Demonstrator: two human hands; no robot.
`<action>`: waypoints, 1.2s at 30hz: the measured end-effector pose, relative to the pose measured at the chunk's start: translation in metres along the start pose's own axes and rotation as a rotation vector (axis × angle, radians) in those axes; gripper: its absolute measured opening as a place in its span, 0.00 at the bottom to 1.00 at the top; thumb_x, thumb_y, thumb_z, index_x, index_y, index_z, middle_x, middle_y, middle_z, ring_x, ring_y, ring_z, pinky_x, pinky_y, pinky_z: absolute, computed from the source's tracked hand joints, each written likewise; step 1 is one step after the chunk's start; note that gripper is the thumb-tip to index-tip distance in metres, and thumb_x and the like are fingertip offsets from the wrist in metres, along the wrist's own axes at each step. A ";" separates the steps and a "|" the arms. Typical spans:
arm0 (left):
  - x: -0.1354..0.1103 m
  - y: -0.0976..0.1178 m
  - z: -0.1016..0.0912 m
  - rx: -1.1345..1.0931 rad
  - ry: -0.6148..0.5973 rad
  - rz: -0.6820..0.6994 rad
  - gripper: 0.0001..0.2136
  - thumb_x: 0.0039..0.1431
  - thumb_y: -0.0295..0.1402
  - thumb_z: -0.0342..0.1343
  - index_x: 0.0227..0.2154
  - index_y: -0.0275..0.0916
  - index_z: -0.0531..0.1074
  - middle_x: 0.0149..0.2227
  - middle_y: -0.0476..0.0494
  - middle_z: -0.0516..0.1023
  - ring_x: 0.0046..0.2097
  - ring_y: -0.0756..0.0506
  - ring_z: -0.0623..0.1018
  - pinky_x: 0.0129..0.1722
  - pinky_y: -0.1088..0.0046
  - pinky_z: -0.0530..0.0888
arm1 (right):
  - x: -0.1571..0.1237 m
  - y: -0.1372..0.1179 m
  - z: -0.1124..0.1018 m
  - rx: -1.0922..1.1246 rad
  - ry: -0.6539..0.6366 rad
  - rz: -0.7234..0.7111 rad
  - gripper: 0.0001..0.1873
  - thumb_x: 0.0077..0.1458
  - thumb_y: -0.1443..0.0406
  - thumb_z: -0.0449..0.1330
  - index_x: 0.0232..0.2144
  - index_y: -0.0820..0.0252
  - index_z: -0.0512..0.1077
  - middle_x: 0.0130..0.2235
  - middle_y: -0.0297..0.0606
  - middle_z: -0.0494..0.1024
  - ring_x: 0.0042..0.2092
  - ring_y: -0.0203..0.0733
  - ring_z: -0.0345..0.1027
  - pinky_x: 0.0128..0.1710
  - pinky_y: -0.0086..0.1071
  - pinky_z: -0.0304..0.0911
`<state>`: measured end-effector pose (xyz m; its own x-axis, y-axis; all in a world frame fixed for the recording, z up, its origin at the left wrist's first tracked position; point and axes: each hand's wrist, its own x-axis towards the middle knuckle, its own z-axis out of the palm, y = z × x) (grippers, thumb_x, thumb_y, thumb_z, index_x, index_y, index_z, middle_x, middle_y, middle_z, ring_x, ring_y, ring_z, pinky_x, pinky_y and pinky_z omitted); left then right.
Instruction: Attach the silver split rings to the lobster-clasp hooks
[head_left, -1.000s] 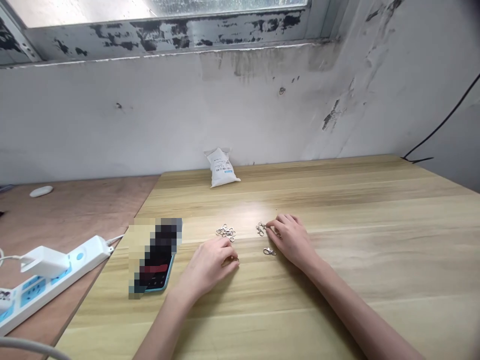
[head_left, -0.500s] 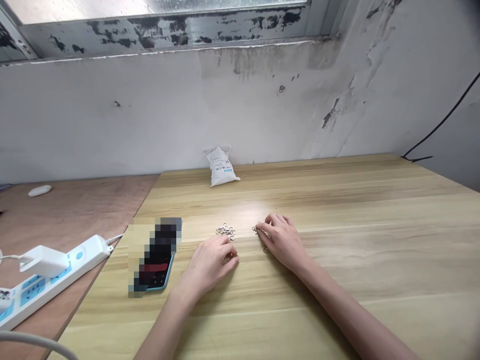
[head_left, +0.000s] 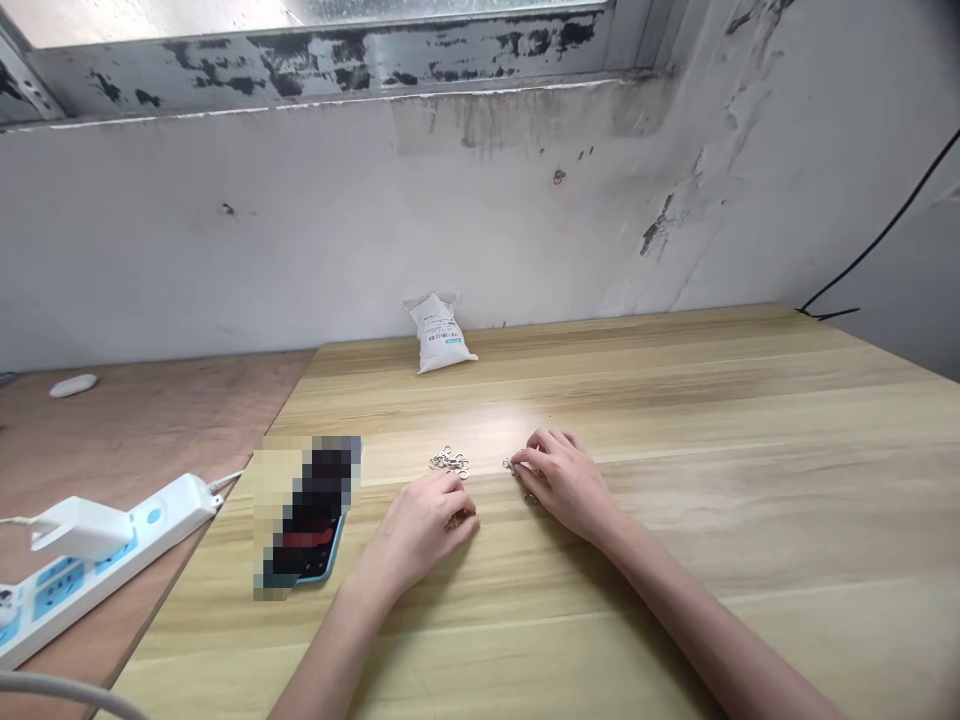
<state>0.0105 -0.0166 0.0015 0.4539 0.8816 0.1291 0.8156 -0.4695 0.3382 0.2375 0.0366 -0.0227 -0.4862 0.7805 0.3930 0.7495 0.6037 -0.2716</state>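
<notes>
My left hand (head_left: 424, 520) rests on the light wooden table (head_left: 675, 520), its fingers curled around a small silver piece (head_left: 454, 520) that is mostly hidden. Just beyond those fingers lies a small heap of silver rings and clasps (head_left: 449, 461). My right hand (head_left: 562, 482) lies to the right, with its fingertips on a silver lobster clasp (head_left: 512, 466). A second clasp (head_left: 531, 497) shows only partly beneath that hand. I cannot tell whether my right fingers grip the first clasp.
A phone in a blue case (head_left: 326, 560), partly blurred, lies left of my left hand. A white sealed bag (head_left: 439, 335) stands against the wall. Beyond the table's left edge, a white power strip (head_left: 97, 570) lies on a lower reddish-brown board.
My right hand has slid left and now covers most of the lower clasp. My left hand has barely moved. The whole view has shifted slightly.
</notes>
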 end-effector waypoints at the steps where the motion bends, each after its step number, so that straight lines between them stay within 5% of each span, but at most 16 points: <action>1: 0.000 0.000 -0.001 -0.016 -0.006 -0.003 0.05 0.59 0.28 0.57 0.29 0.40 0.77 0.33 0.45 0.77 0.37 0.45 0.76 0.37 0.69 0.70 | 0.000 -0.001 -0.001 0.005 -0.003 0.003 0.11 0.65 0.65 0.53 0.35 0.55 0.76 0.37 0.38 0.73 0.40 0.42 0.66 0.47 0.38 0.57; 6: 0.001 0.001 -0.008 -0.122 -0.037 -0.070 0.02 0.56 0.29 0.59 0.31 0.40 0.77 0.33 0.47 0.76 0.37 0.46 0.75 0.36 0.71 0.70 | 0.001 0.000 -0.003 -0.024 -0.008 0.042 0.10 0.65 0.63 0.53 0.41 0.56 0.74 0.37 0.39 0.75 0.40 0.43 0.68 0.48 0.40 0.57; 17: -0.003 -0.005 -0.008 -0.391 -0.108 -0.239 0.03 0.55 0.32 0.59 0.29 0.40 0.75 0.33 0.49 0.73 0.31 0.50 0.72 0.33 0.74 0.69 | 0.001 0.003 -0.006 -0.003 -0.098 0.121 0.11 0.62 0.70 0.54 0.33 0.58 0.76 0.34 0.36 0.76 0.37 0.39 0.69 0.44 0.35 0.54; 21: -0.003 -0.007 -0.009 -0.356 -0.134 -0.177 0.04 0.58 0.31 0.57 0.30 0.39 0.75 0.34 0.49 0.73 0.33 0.50 0.73 0.33 0.74 0.69 | 0.002 0.001 -0.006 -0.092 -0.116 0.099 0.12 0.63 0.71 0.54 0.33 0.59 0.77 0.34 0.37 0.77 0.38 0.39 0.69 0.43 0.34 0.53; 29: 0.000 -0.017 0.005 -0.005 0.017 0.071 0.09 0.66 0.28 0.50 0.31 0.37 0.73 0.34 0.44 0.75 0.36 0.46 0.74 0.36 0.71 0.69 | 0.003 -0.002 -0.006 -0.143 -0.111 0.122 0.11 0.60 0.72 0.56 0.32 0.58 0.78 0.33 0.36 0.76 0.37 0.39 0.67 0.40 0.32 0.53; 36: 0.001 -0.018 0.003 0.003 0.026 0.053 0.09 0.67 0.29 0.48 0.32 0.37 0.71 0.35 0.44 0.75 0.37 0.46 0.74 0.36 0.71 0.70 | 0.002 -0.004 -0.012 -0.163 -0.163 0.188 0.10 0.56 0.74 0.57 0.32 0.58 0.77 0.34 0.37 0.75 0.37 0.40 0.66 0.35 0.31 0.52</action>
<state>-0.0024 -0.0072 -0.0071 0.4871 0.8564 0.1711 0.7917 -0.5157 0.3275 0.2389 0.0338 -0.0107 -0.3874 0.9001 0.1996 0.8893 0.4219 -0.1766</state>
